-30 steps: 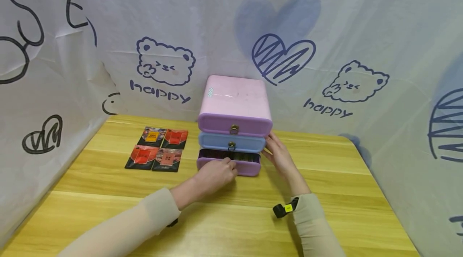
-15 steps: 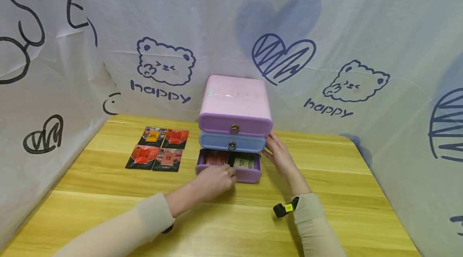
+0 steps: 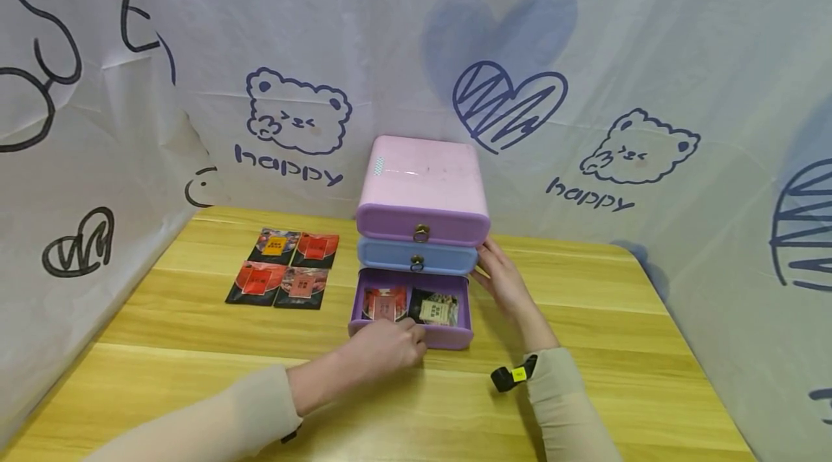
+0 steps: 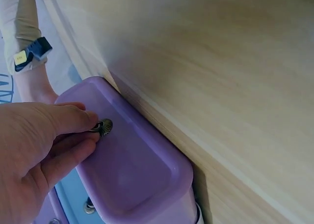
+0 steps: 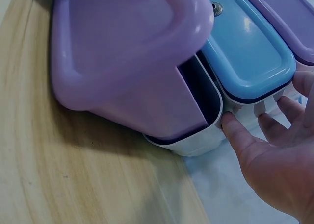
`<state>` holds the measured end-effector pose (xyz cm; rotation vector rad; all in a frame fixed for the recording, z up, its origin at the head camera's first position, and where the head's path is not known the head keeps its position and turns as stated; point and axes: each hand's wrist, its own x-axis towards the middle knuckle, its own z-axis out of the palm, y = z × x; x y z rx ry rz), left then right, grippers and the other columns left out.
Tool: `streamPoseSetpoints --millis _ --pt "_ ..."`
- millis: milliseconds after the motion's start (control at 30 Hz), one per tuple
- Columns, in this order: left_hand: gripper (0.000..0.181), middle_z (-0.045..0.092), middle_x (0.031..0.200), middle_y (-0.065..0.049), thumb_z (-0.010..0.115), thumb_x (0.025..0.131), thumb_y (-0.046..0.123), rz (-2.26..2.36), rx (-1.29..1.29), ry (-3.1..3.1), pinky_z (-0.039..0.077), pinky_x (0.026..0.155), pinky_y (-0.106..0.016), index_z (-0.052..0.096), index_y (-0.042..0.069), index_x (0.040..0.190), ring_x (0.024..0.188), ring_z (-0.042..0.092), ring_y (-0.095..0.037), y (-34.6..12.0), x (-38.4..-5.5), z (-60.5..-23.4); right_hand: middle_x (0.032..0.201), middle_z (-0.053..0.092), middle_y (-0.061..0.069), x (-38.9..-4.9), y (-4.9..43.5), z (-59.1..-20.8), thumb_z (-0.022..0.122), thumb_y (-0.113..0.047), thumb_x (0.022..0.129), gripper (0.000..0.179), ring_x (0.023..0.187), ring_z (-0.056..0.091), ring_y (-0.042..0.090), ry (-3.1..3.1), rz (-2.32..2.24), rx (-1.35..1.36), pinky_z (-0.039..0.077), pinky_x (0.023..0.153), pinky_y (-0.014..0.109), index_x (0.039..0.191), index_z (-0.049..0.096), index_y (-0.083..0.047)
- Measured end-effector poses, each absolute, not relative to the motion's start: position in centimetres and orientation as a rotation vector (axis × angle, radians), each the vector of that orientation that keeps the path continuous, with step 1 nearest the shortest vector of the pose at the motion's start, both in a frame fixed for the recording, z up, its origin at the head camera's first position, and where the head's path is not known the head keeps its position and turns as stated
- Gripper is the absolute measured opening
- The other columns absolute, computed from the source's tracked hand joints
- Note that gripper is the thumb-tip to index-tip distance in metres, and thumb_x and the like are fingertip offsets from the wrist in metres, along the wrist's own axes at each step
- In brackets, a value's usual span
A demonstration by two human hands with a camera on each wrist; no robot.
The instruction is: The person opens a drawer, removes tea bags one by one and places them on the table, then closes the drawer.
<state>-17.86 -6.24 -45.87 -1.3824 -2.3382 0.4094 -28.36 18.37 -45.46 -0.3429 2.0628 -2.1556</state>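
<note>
My left arm, in a long cream sleeve (image 3: 224, 404), slants up and to the right from the bottom left corner. My left grip (image 3: 383, 345) has its back facing up, with the thumb and fingertips pinching the small round metal pull (image 4: 104, 127) on the shiny purple plastic drawer (image 3: 448, 337). That drawer is the bottom one, and it sticks far out from under the blue plastic drawer (image 3: 383, 254), just over the yellow wood tabletop (image 3: 617, 375). Two flat shiny packets lie in it: a red one (image 3: 386, 301) and a black one with a cream label (image 3: 438, 310).

My right arm reaches up from the bottom, leaning a bit left. My right grip (image 3: 505, 285) is wide, holding nothing, with its fingers spread and the tips touching the side of the pink-topped plastic drawer box (image 3: 429, 170).
</note>
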Motion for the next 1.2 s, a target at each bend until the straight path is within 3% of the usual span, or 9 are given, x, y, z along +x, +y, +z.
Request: streamPoseSetpoints --millis 633,933,1200 --pt "0.015 0.068 0.087 0.007 0.072 0.085 0.005 0.47 -1.428 -2.252 0.046 0.046 -0.018 0.074 0.02 0.087 0.074 0.06 -0.007 -6.2 -15.4 -45.7 0.17 0.027 0.011 -28.4 18.5 -45.6 0.04 -0.033 0.113 0.059 0.152 0.033 0.034 2.071 -2.141 -0.35 0.034 0.122 0.047 0.166 0.024 -0.013" --pt "0.012 0.067 0.087 0.006 0.069 0.09 0.017 0.548 -1.431 -2.081 0.056 0.057 -0.021 0.076 0.024 0.084 0.078 0.062 -0.009 -6.1 -14.9 -46.2 0.17 0.026 0.012 -28.5 18.4 -45.6 0.04 -0.031 0.113 0.059 0.152 0.033 0.035 2.055 -2.16 -0.345 0.034 0.122 0.047 0.166 0.024 -0.011" --pt "0.011 0.065 0.093 0.007 0.068 0.092 0.02 0.603 -1.432 -2.066 0.053 0.06 -0.021 0.077 0.026 0.091 0.082 0.059 -0.009 -6.2 -14.9 -46.7 0.17 0.026 0.009 -28.3 18.5 -45.4 0.04 -0.033 0.113 0.059 0.153 0.033 0.034 2.084 -2.122 -0.358 0.034 0.122 0.047 0.166 0.024 -0.014"
